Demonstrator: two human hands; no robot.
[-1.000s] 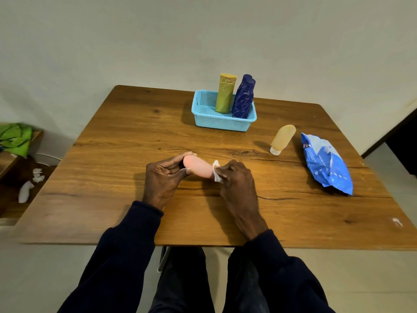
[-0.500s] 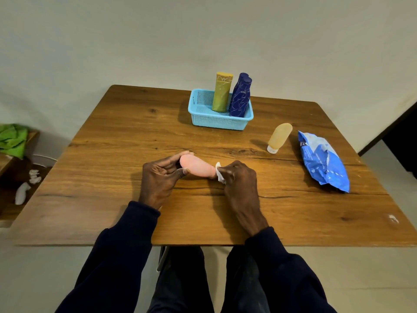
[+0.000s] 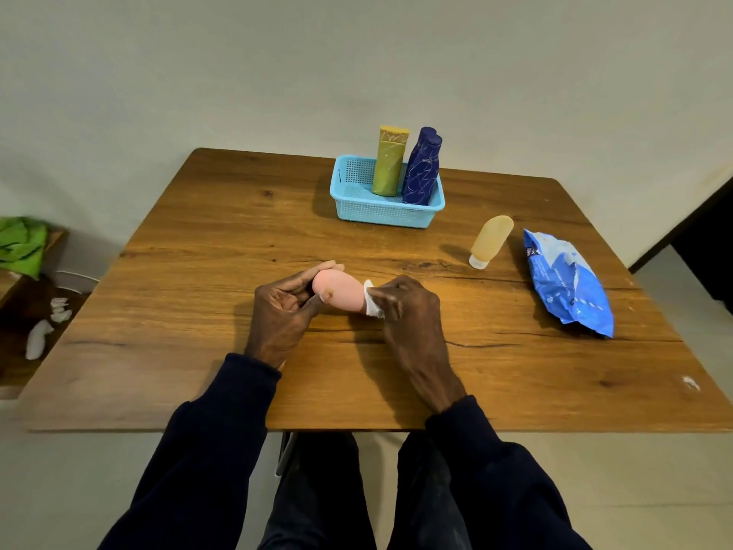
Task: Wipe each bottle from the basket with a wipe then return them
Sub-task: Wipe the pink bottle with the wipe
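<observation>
Our left grip (image 3: 283, 307) curls round the rounded end of the pink bottle (image 3: 341, 291), with the thumb on the near side and the fingers over the far side. Our right grip (image 3: 408, 307) pinches a small white wipe (image 3: 372, 305) against the bottle's other end, which the wipe and fingers cover. The pink bottle lies sideways between the two grips, over the middle of the wooden worktop (image 3: 198, 311); we cannot tell whether it touches the wood. Farther back stands the light blue basket (image 3: 380, 214). A yellow-green bottle (image 3: 389, 162) and a dark blue bottle (image 3: 422, 168) stand inside it, touching each other. To the right of the basket a tan bottle (image 3: 491, 240) lies on the worktop, cap toward us, and near it lies a blue pack of wipes (image 3: 567, 283). Off the worktop to the left we see a green cloth (image 3: 22, 244) and, lower down, some white scraps (image 3: 39, 343).
</observation>
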